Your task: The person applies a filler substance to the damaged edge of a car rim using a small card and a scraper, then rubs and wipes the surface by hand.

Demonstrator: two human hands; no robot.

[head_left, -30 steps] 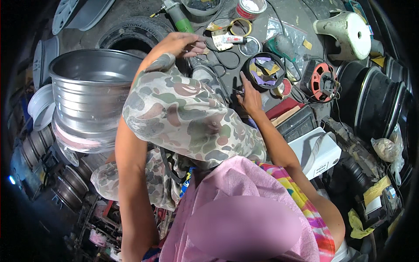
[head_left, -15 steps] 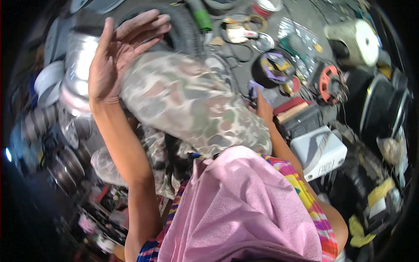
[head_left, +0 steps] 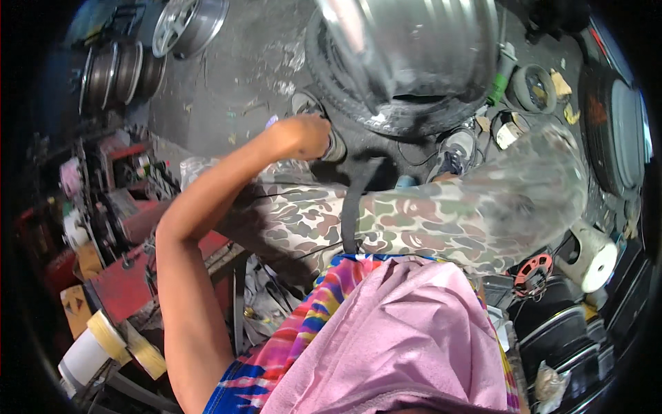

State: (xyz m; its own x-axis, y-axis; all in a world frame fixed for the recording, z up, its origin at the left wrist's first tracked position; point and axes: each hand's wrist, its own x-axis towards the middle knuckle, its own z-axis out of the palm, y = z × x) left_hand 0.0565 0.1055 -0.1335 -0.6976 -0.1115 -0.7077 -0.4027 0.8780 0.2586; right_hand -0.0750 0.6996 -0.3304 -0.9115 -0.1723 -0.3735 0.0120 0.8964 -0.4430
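Note:
My left hand hangs low in front of my left shin, its fingers curled in. They are partly hidden, so whatever they may hold cannot be made out. Just past it is my left shoe. A large silver wheel rim, smeared by motion, leans over a black tyre lying on the floor ahead. My right shoe rests beside the tyre's near edge. Camouflage cloth with a dark strap covers my spread legs. My right hand is out of sight.
Stacked rims and a loose alloy rim are at the far left. A red machine and a tape-topped white roll stand at the near left. Tape rolls, a reel and a white cylinder lie right.
The view has swung left, bringing the tyre and rim to the middle. My left hand, open and raised before, is now low and curled. My right hand has left the view.

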